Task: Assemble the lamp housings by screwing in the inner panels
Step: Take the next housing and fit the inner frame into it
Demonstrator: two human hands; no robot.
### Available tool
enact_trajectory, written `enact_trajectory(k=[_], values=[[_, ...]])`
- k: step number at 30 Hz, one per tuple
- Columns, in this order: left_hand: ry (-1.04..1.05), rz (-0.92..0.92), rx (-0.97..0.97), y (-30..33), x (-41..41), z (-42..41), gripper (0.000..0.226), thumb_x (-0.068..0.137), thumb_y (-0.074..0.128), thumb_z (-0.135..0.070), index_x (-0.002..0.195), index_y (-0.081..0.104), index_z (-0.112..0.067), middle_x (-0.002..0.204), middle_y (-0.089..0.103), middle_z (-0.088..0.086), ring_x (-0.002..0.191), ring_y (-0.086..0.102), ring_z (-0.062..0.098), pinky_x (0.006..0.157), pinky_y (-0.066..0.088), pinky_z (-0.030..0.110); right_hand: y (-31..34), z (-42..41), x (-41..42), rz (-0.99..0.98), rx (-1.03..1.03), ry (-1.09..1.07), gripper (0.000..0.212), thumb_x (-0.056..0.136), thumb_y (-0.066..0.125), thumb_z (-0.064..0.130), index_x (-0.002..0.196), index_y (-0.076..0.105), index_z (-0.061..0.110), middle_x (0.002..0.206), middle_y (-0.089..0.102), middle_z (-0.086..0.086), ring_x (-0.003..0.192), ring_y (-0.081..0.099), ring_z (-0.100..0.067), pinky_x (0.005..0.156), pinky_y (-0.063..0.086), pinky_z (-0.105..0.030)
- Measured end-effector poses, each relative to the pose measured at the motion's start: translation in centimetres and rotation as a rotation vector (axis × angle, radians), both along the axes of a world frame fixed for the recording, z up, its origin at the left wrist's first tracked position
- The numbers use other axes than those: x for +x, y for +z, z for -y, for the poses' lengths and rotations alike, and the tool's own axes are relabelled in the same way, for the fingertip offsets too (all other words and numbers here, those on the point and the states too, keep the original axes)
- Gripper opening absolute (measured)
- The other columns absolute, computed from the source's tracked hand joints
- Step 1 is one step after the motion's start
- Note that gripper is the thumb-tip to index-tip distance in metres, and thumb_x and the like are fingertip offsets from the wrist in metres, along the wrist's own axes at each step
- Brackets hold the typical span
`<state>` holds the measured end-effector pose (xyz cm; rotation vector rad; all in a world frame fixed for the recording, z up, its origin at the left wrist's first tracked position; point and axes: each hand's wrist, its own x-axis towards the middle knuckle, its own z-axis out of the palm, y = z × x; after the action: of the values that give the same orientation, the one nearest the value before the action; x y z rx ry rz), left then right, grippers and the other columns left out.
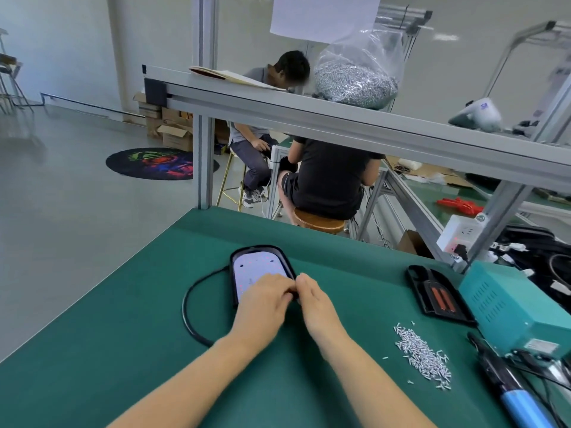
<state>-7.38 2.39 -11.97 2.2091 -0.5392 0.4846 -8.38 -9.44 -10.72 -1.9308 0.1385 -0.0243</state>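
Observation:
A black lamp housing point(245, 251) lies on the green mat, with a white inner panel point(255, 265) seated in it and a black cable point(190, 304) looping off its left side. My left hand point(262, 301) rests over the near half of the panel, fingers curled toward the housing's right rim. My right hand point(312, 299) meets it there, fingertips pinching at the rim; what they hold is hidden. A pile of small silver screws point(421, 355) lies to the right. A blue-handled electric screwdriver point(506, 387) lies at the far right.
A second black housing point(438, 293) with orange strips lies right of centre, beside a teal power unit point(513, 307). An aluminium shelf point(340, 118) above holds a bag of screws point(355, 78). Two people sit at benches beyond the table's far edge.

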Motion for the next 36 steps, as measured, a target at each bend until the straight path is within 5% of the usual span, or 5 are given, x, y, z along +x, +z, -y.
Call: enact_trajectory(k=[3, 10, 23, 28, 36], values=[[-0.029, -0.028, -0.053, -0.3, -2.1, 1.8, 0.021, 0.091, 0.055, -0.008, 0.105, 0.068, -0.018, 0.102, 0.067, -0.008, 0.099, 0.054, 0.011, 0.089, 0.042, 0.028, 0.2, 0.9, -0.1, -0.05, 0.105, -0.075, 0.026, 0.096, 0.043, 0.027, 0.071, 0.045, 0.027, 0.076, 0.049, 0.009, 0.07, 0.043, -0.01, 0.07, 0.04, -0.026], [0.185, 0.091, -0.352, 0.6, -4.0, 0.4, 0.016, 0.086, 0.058, -0.008, 0.098, 0.065, -0.017, 0.106, 0.058, -0.01, 0.105, 0.045, 0.008, 0.091, 0.032, 0.019, 0.8, 3.0, -0.8, -0.125, 0.121, -0.046, 0.037, 0.093, 0.043, 0.001, 0.122, 0.061, 0.015, 0.115, 0.065, -0.007, 0.091, 0.058, -0.017, 0.069, 0.055, -0.023], [-0.169, -1.142, -1.42, 0.2, -1.4, 0.3, 0.031, 0.101, 0.041, -0.025, 0.103, 0.062, -0.003, 0.09, 0.074, 0.013, 0.092, 0.065, 0.026, 0.074, 0.046, 0.043, 0.0, 5.9, -2.7, -0.06, 0.153, 0.025, 0.033, 0.097, 0.042, 0.003, 0.117, 0.066, 0.015, 0.101, 0.068, 0.003, 0.076, 0.061, -0.003, 0.066, 0.052, -0.016], [-0.232, -1.114, -1.456, -0.9, -1.3, 0.9, 0.029, 0.1, 0.043, -0.025, 0.106, 0.063, -0.004, 0.095, 0.074, 0.012, 0.081, 0.073, 0.024, 0.075, 0.047, 0.043, 1.5, 10.4, -1.6, -0.035, -0.244, -0.118, 0.028, 0.1, 0.044, 0.032, 0.102, 0.065, 0.013, 0.104, 0.064, -0.005, 0.088, 0.044, -0.018, 0.086, 0.042, -0.033], [-0.269, -1.078, -1.487, -1.2, -1.3, 1.0, 0.033, 0.099, 0.044, -0.028, 0.112, 0.063, -0.005, 0.106, 0.072, 0.012, 0.088, 0.072, 0.024, 0.08, 0.047, 0.044, 1.2, 22.1, 0.9, -0.269, -0.924, -0.346, 0.072, 0.095, 0.052, 0.05, 0.151, 0.025, 0.013, 0.152, 0.029, -0.02, 0.138, 0.03, -0.037, 0.11, 0.029, -0.044]])
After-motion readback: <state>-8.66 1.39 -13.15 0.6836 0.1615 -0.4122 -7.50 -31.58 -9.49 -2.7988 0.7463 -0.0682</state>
